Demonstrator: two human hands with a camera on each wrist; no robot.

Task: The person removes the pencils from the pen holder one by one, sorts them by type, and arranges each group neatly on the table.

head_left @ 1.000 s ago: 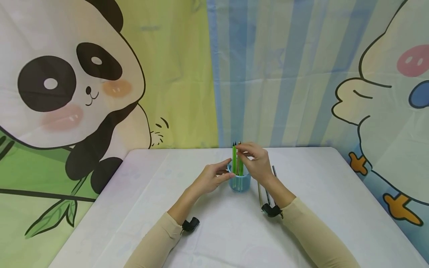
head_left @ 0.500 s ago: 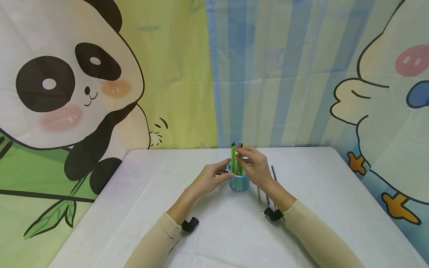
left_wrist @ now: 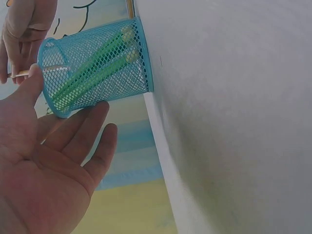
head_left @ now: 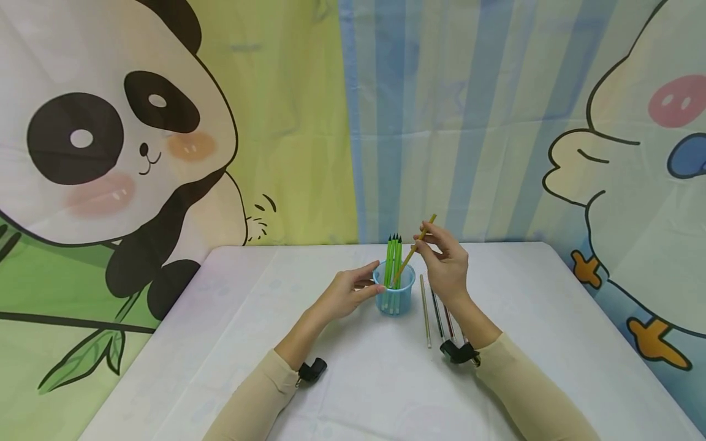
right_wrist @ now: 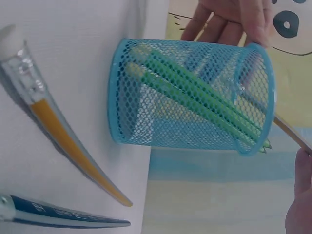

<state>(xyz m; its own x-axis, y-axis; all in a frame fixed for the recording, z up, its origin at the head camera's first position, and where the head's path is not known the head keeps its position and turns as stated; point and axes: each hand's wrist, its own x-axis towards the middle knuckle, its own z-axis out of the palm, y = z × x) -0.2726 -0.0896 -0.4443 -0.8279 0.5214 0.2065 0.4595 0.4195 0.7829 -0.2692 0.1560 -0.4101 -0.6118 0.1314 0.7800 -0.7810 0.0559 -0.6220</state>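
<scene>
A light-blue mesh pencil cup [head_left: 394, 302] stands upright on the table. My left hand [head_left: 346, 295] holds it by the left side, thumb at the rim and fingers spread along the wall, as the left wrist view shows. Several green pencils [head_left: 393, 260] with dark tips pointing up lean together inside the cup [left_wrist: 97, 63]. My right hand [head_left: 449, 264] pinches a yellow pencil [head_left: 409, 256] between thumb and fingertips. This pencil slants up to the right, its lower end inside the cup's mouth.
Right of the cup, a yellow pencil [head_left: 425, 312] with a white eraser [right_wrist: 12, 43] lies on the white table [head_left: 353, 392]. Dark-blue [head_left: 437, 313] and reddish [head_left: 449, 321] pencils lie beside it, partly behind the right wrist. A printed cloth backdrop [head_left: 287, 122] hangs behind the table.
My right hand has moved right from among the pencils in the cup, drawing the yellow pencil up and tilting it. The left hand stays at the cup.
</scene>
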